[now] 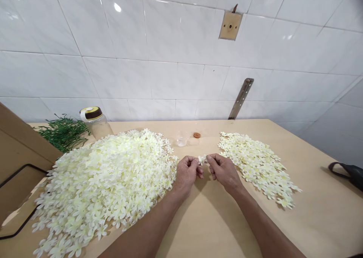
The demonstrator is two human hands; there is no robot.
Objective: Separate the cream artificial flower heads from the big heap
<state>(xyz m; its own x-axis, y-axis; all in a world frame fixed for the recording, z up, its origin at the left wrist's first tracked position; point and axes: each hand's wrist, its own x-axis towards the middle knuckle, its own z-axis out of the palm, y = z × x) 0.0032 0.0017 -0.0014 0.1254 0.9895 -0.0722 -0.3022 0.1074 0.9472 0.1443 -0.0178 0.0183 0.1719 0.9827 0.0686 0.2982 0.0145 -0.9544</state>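
Between my two hands, a small white artificial flower (202, 159) is pinched above the table, gripped from both sides. My left hand (188, 171) is closed, thumb and forefinger at the flower's left edge. From the right, my right hand (222, 170) pinches its other side with curled fingers. A big heap of pale yellow-white artificial flowers (113, 178) spreads to the left of my hands. On the right lies a smaller, flatter spread of similar flowers (255, 159). Parts of the held flower are covered by my fingertips.
Beyond my hands stand a small clear cup (182, 140) and a brown oval piece (196, 135). Back left are a bottle (98, 124) and green artificial stems (64, 131), beside a brown box (25, 148). A black strap (347, 173) lies at the right edge. A tiled wall (164, 76) closes off the back.
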